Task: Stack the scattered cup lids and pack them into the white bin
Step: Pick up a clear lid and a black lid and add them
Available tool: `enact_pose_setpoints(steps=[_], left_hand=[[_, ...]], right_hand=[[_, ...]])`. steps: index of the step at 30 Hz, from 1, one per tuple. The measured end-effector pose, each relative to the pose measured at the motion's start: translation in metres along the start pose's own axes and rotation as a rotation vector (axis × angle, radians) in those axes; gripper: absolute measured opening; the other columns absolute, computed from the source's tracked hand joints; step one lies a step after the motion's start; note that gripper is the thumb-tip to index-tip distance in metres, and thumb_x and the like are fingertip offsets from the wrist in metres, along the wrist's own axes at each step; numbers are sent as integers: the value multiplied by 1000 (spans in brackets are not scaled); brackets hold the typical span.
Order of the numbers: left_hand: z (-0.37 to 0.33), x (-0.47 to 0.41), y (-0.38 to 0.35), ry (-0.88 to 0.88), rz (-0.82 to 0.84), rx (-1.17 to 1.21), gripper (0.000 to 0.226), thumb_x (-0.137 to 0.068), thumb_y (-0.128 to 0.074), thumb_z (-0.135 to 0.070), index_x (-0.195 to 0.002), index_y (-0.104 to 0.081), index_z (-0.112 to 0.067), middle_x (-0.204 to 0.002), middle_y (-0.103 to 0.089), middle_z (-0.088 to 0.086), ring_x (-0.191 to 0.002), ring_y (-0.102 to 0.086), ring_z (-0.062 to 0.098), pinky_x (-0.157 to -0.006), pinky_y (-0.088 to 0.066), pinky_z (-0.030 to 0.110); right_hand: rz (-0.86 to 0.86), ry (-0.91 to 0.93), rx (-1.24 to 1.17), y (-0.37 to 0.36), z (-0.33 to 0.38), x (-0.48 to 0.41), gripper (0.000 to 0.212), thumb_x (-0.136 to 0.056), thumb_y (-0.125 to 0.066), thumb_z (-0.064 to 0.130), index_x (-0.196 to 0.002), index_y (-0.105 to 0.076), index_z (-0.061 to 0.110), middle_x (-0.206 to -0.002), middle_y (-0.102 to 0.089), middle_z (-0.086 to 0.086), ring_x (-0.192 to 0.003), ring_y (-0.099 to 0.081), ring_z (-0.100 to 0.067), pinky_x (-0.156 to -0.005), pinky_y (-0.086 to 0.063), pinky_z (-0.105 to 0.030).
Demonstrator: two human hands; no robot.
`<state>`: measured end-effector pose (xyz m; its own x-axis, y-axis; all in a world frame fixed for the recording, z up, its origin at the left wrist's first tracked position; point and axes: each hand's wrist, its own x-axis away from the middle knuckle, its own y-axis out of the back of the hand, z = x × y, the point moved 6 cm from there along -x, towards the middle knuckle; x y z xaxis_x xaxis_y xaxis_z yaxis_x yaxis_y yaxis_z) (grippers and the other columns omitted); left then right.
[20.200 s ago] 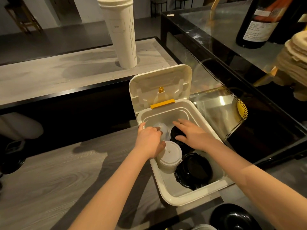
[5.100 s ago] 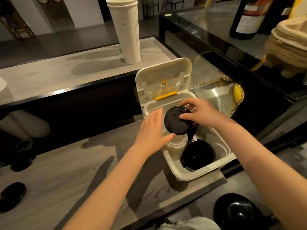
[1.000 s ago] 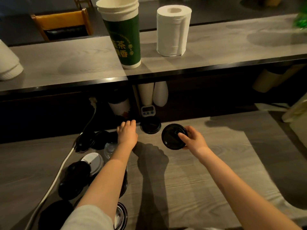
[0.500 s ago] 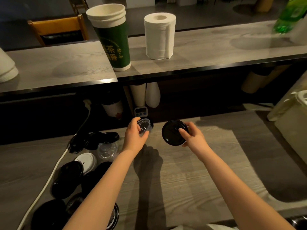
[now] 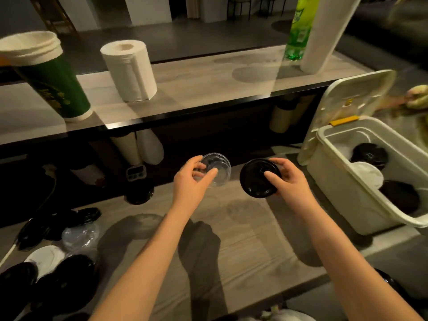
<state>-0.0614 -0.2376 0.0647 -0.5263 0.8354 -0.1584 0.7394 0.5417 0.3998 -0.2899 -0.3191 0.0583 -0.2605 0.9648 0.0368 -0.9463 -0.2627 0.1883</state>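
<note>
From the head view, my left hand (image 5: 192, 181) is pinching a clear lid (image 5: 216, 169) and my right hand (image 5: 289, 179) is gripping a black lid (image 5: 258, 178); the white bin (image 5: 342, 181) is sitting right, nearer my right hand.

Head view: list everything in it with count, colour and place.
clear lid: one, transparent, held mid-frame.
black lid: one, black, held beside it.
white bin: one, white, right, cover open.
binned lids: three piles, two black, one white, inside bin.
loose lids: several, mostly black, table, left.
paper roll: one, white, upper counter.
cup stack: one, green, upper counter, left.
bottle: one, green, upper counter, right.
left hand: one, grips clear lid.
right hand: one, grips black lid.
</note>
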Motion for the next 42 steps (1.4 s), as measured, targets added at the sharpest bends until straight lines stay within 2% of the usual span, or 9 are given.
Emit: enact_pose_setpoints(steps=[5,8,10,13,16,21,25,34,42], left_hand=[[-43,-2,-69,27,-8,26,46,-82,-70,-24,-124,-57,-12,-94,-61,-6,-87,-59,8,-75,-47,17],[-64,-4,-109,25,-3,11,45,-82,-70,-26,-123,-57,-13,-94,-62,-7,-88,-59,8,-73,-46,13],[-77,-5,-133,29,2,9,46,-83,-69,-28,-124,-56,-14,-97,-63,-6,-91,-60,9,-77,-47,16],[-91,-7,-166,40,6,22,46,-83,-69,-28,-125,-56,-14,-99,-65,-4,-93,-60,10,-79,-48,17],[-102,-11,-197,63,-2,43,45,-83,-69,-29,-124,-57,-14,-98,-65,-4,-93,-60,9,-79,-47,17],[-117,-13,-239,84,3,13,45,-83,-68,-33,-123,-57,-16,-96,-64,-9,-90,-58,1,-78,-44,13],[-126,-13,-262,70,32,-23,45,-83,-68,-33,-123,-57,-15,-98,-66,-6,-94,-60,5,-85,-47,22],[-138,-11,-279,67,37,-66,46,-83,-67,-33,-125,-56,-16,-103,-65,-3,-100,-58,10,-91,-48,28],[-142,-2,-285,66,36,-86,47,-84,-66,-33,-126,-55,-14,-100,-62,-8,-99,-58,10,-85,-45,24]], right_hand=[[-17,23,2,80,-1,-23,31,-87,-64,7,-115,-55,17,-107,-66,-8,-101,-64,-22,-82,-54,-35],[-19,36,9,124,-2,-36,36,-87,-64,7,-119,-53,18,-101,-66,-6,-95,-65,-20,-65,-54,-18],[-19,38,2,150,-3,-44,42,-84,-67,8,-121,-52,21,-96,-65,-6,-89,-64,-18,-60,-51,-13],[-10,59,57,190,-9,-58,51,-79,-74,13,-120,-51,32,-99,-64,-14,-90,-65,-21,-77,-56,-30],[-27,63,92,230,-17,-80,47,-78,-75,14,-116,-54,30,-103,-65,-4,-97,-65,-16,-87,-54,-37],[-106,73,160,293,-21,-115,43,-78,-74,7,-115,-56,19,-101,-63,-2,-92,-62,-15,-79,-53,-21],[-141,-6,407,332,-40,-144,47,-75,-77,21,-117,-56,25,-109,-61,-4,-105,-58,-24,-93,-49,-43],[41,-55,1042,321,-53,-172,66,-81,-67,47,-136,-43,20,-131,-46,-7,-115,-52,-27,-88,-45,-36],[181,55,1318,300,-72,-168,48,-94,-50,43,-131,-46,13,-132,-46,-8,-123,-42,-28,-93,-44,-40]])
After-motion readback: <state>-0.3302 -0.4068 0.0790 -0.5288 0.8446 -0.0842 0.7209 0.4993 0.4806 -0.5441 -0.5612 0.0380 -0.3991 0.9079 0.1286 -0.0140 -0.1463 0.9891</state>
